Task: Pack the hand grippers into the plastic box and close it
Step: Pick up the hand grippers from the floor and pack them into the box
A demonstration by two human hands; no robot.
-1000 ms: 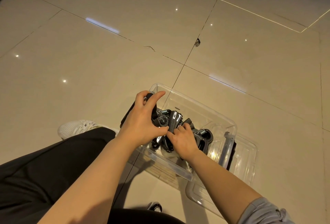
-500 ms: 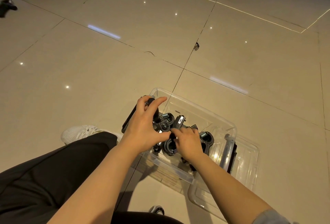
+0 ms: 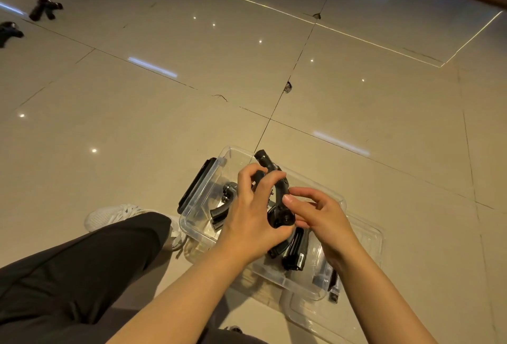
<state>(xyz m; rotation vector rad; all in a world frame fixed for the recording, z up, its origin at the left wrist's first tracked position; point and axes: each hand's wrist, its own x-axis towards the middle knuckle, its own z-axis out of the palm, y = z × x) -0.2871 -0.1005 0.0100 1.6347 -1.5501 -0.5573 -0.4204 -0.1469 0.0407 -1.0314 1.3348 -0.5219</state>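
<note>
My left hand (image 3: pixel 253 216) curls round a black hand gripper (image 3: pixel 277 193), holding it just above the clear plastic box (image 3: pixel 197 223), while my right hand (image 3: pixel 319 216) pinches the gripper's near end with thumb and fingertips. More grippers (image 3: pixel 295 254) lie inside the box, which sits open on the tiled floor (image 3: pixel 137 124) beside my white shoe (image 3: pixel 109 215). Three further grippers (image 3: pixel 44 9) lie far off at the left.

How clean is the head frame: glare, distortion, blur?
Head view: warm dim light; the glossy beige tiled floor shows point and streak glare. Wide-angle bending curves the grout lines. The clear plastic box gives faint reflections. The black hand grippers at far left are soft. Left hand and right hand are fairly sharp.
</note>
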